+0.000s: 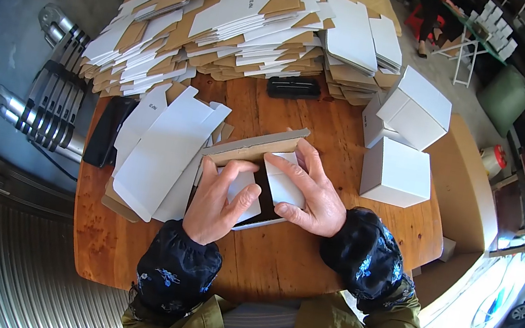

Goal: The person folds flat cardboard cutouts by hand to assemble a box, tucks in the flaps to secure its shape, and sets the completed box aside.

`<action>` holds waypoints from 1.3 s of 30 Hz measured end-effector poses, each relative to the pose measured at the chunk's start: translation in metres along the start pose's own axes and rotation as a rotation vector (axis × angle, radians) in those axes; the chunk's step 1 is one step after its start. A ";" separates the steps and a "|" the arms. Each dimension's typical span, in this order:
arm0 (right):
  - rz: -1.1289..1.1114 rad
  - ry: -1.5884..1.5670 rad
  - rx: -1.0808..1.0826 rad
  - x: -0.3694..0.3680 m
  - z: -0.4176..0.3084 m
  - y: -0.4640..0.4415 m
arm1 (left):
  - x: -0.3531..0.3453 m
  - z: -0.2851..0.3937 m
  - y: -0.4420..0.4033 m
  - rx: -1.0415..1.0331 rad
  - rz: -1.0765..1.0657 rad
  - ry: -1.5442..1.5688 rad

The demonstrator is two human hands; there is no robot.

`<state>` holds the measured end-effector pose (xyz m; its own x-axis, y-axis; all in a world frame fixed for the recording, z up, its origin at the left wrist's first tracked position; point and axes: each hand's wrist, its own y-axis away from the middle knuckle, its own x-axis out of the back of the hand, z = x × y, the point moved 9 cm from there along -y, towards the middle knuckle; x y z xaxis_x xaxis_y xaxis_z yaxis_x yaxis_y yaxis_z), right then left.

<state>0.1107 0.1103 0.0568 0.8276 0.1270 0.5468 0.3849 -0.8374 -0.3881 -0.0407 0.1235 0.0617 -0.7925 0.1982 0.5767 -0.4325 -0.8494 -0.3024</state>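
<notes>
A white cardboard box (245,220), partly folded, sits at the middle of the wooden table between my two hands. Its brown-edged lid stands up at the far side, and a dark gap shows between two white flaps. My left hand (219,202) is bent around the box's left side, fingers at the lid and over the left flap. On the right side my right hand (313,193) grips the box, with the thumb and fingers on the right flap (283,180). Flat white blanks (164,147) lie just left of the box.
Large stacks of flat cardboard (245,19) cover the far side of the wooden table (116,251). Three closed white boxes (398,173) stand at the right, beside a big brown carton (465,177). A black tray (294,88) lies behind. A person's legs (430,18) show far back.
</notes>
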 end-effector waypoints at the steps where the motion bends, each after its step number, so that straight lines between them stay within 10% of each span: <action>1: -0.018 -0.005 0.031 -0.001 -0.002 -0.001 | 0.000 0.000 -0.001 -0.031 0.013 -0.003; 28: -0.082 -0.090 -0.012 -0.003 -0.001 -0.004 | -0.010 -0.010 -0.002 0.028 -0.053 0.151; 39: 0.231 -0.447 -0.065 -0.001 0.022 0.004 | 0.004 -0.021 0.020 -0.109 0.486 0.324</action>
<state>0.1206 0.1188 0.0384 0.9876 0.1373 0.0758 0.1563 -0.9002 -0.4065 -0.0618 0.1175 0.0422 -0.9942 -0.0466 0.0967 -0.0155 -0.8287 -0.5595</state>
